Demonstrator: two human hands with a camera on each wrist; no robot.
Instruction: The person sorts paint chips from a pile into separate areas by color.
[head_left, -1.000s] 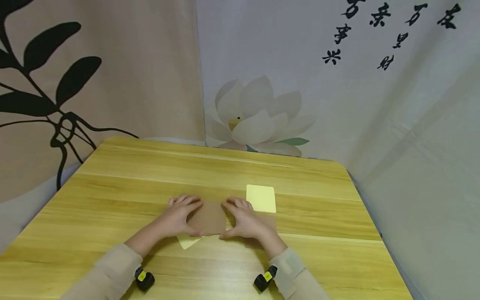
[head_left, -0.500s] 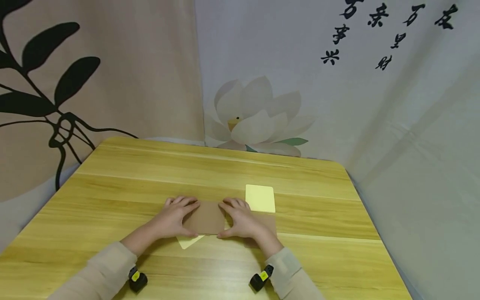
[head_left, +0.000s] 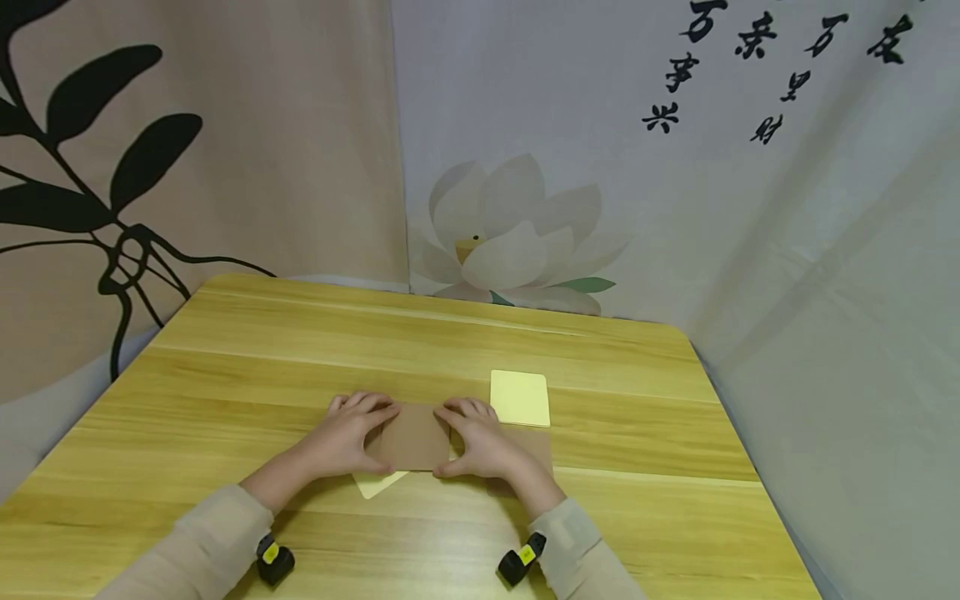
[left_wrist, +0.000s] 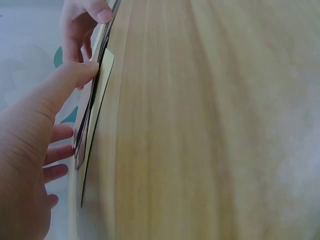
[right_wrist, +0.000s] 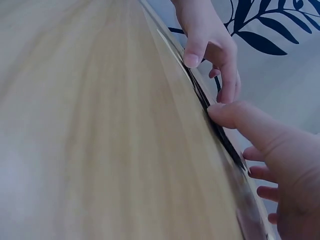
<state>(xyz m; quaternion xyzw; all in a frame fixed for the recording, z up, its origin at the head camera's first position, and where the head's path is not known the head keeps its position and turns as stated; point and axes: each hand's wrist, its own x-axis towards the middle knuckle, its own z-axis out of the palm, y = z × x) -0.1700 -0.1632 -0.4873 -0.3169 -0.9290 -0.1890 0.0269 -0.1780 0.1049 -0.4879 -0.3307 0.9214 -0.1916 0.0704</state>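
A small stack of brown cardboard squares (head_left: pixel 420 437) lies near the middle of the table, with black-looking edges between the layers in the right wrist view. My left hand (head_left: pixel 341 437) grips its left side, thumb at the near edge and forefinger at the far edge. On the right side my right hand (head_left: pixel 486 442) holds it the same way. In the left wrist view both thumbs sit along the stack's edge, and the layers fan slightly apart. A pale yellow card (head_left: pixel 377 484) sticks out from under the stack at the front left, its rest hidden.
Another pale yellow square (head_left: pixel 520 398) with rounded corners lies behind my right hand. More brown card (head_left: pixel 534 446) shows beneath my right wrist, partly covered. The wooden table (head_left: pixel 645 542) reaches back to printed curtains (head_left: pixel 510 100).
My left hand has slid slightly left along the stack, and the right hand a little left too. The stack's near edge looks more even. Over the last half second both hands have barely moved.
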